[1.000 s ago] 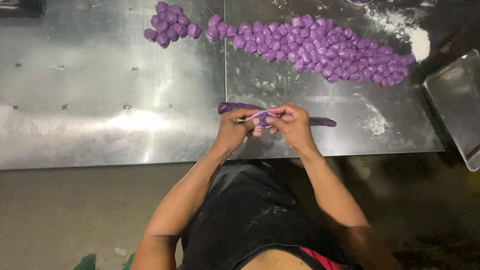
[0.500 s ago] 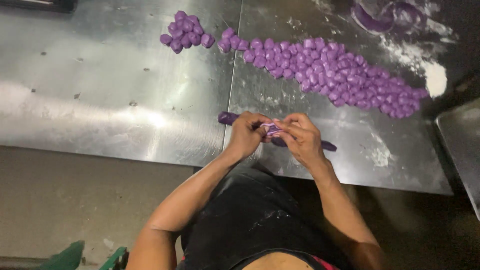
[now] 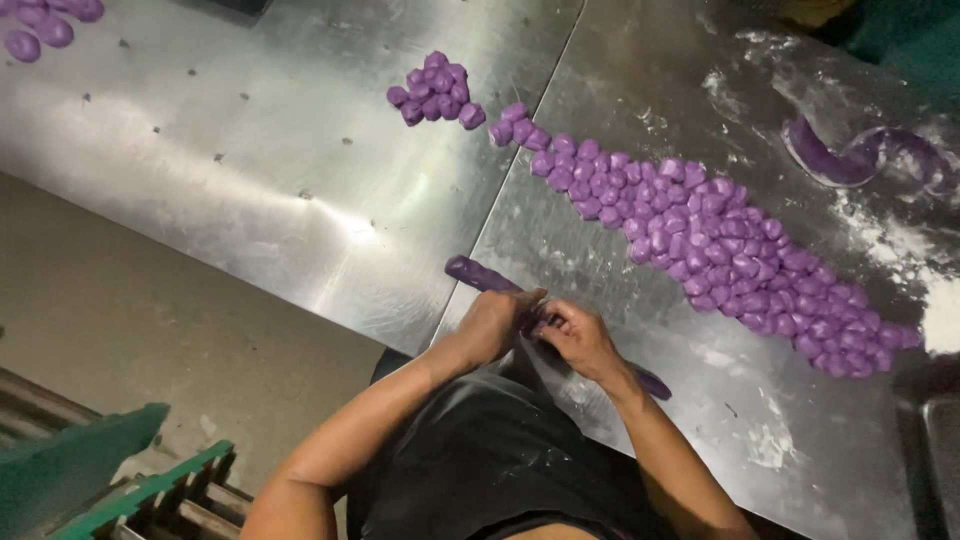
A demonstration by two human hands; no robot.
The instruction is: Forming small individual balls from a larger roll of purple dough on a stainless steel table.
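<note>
A long purple dough rope (image 3: 478, 274) lies on the steel table (image 3: 250, 180) near its front edge. Both my hands meet over the rope's middle. My left hand (image 3: 497, 322) pinches the rope, and my right hand (image 3: 578, 340) grips it just beside, fingers curled on the dough. The rope's far end (image 3: 652, 385) sticks out past my right wrist. Beyond my hands, a long band of several small purple dough pieces (image 3: 700, 235) runs diagonally across the table.
A smaller cluster of dough pieces (image 3: 435, 92) lies at the band's left end. Curled purple dough strips (image 3: 860, 160) sit at the far right amid flour dust. More pieces (image 3: 40, 25) show top left. A green crate (image 3: 110, 480) stands on the floor, lower left.
The camera view has swung and tilted, so the table now runs diagonally. My hands stay together on the dough rope, working along it.
</note>
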